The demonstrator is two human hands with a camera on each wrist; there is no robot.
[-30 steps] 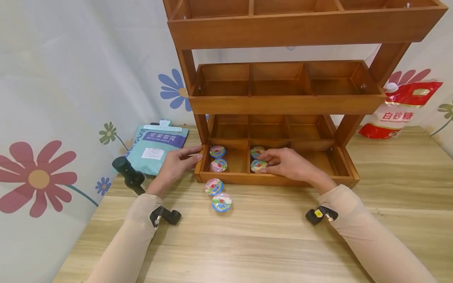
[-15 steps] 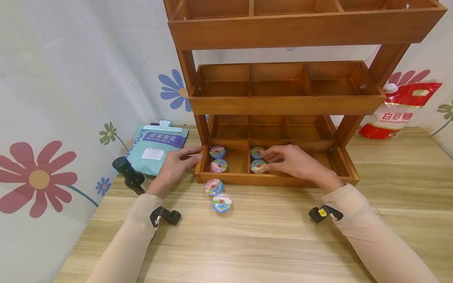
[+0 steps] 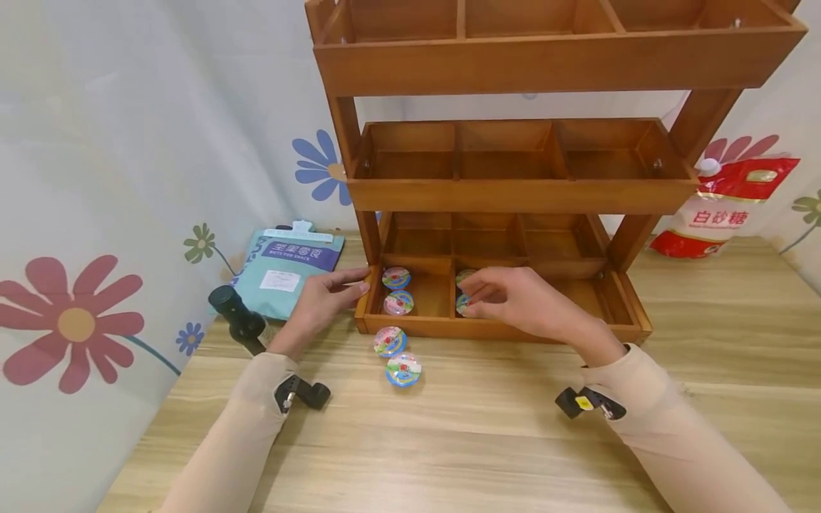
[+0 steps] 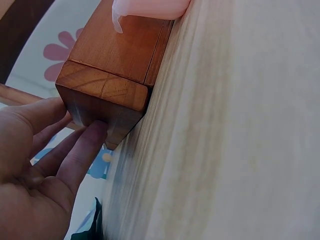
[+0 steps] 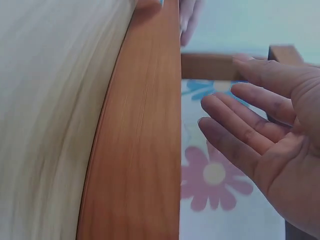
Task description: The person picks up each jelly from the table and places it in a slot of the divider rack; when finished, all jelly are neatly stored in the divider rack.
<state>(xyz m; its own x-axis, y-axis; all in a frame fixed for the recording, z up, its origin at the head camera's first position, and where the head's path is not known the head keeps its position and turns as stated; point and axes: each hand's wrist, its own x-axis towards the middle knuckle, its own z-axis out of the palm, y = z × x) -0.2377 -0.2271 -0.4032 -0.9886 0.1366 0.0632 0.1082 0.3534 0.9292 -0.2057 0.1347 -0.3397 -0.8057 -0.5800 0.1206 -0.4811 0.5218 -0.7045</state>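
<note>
My left hand [image 3: 318,303] touches the outer left end of the wooden rack's [image 3: 410,327] bottom tier with its fingertips. In the left wrist view, the fingers [image 4: 82,152] rest against the end panel. My right hand [image 3: 522,299] hovers at the bottom tier's middle compartment, fingers slightly bent and nothing held. It partly covers two small round cups with printed lids, a rear cup [image 3: 463,275] and a front cup [image 3: 463,306]. Two similar cups, one behind the other [image 3: 396,278], sit in the left compartment. On the table before the rack stand two more cups [image 3: 390,342].
Above are further tiers [image 3: 526,196] with dividers. To the left lie a teal nut-snack bag [image 3: 282,278] with a clip and a dark bottle [image 3: 240,320]. A red and white sugar bag [image 3: 718,206] stands right of the rack on the wooden table [image 3: 487,442].
My right hand has let go of the front cup in the middle compartment and drawn up slightly, now hiding more of both cups. The left hand stays at the rack's end. The head view tilts slightly.
</note>
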